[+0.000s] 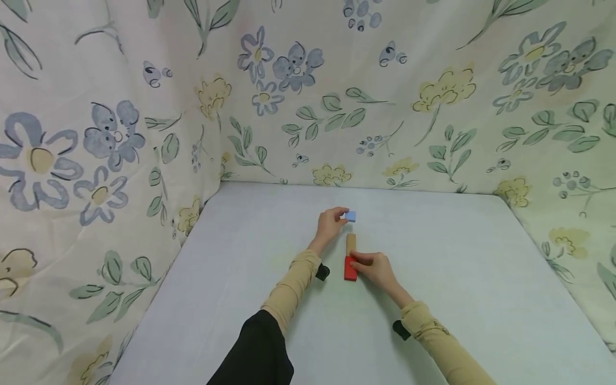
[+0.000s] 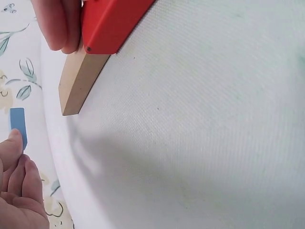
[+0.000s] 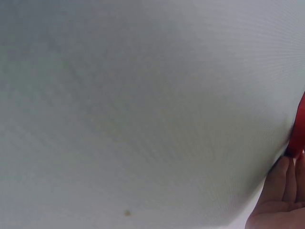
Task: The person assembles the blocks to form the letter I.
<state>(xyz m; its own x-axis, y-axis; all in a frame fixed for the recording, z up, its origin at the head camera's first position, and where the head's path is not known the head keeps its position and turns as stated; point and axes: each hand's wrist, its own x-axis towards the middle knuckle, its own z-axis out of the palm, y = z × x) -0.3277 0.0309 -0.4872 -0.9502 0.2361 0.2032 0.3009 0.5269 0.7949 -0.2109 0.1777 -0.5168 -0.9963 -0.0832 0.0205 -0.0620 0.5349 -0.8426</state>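
Note:
My left hand (image 1: 329, 225) pinches a small blue block (image 1: 351, 216) between thumb and fingers, beyond the far end of a plain wooden block (image 1: 351, 243). In the left wrist view the blue block (image 2: 17, 119) appears raised off the table, apart from the wooden one. A red block (image 1: 350, 269) lies end to end with the wooden block, forming a straight row. My right hand (image 1: 377, 270) holds the red block from its right side, near where the two meet. Only the edge of the red block (image 3: 298, 131) shows in the right wrist view, beside the fingers.
A white cloth-covered table (image 1: 462, 256) spreads around the blocks. Floral curtains (image 1: 337, 96) hang behind it and along both sides. Black wrist cameras (image 1: 323, 272) sit on both forearms, and a black sleeve (image 1: 262, 353) shows at the lower middle.

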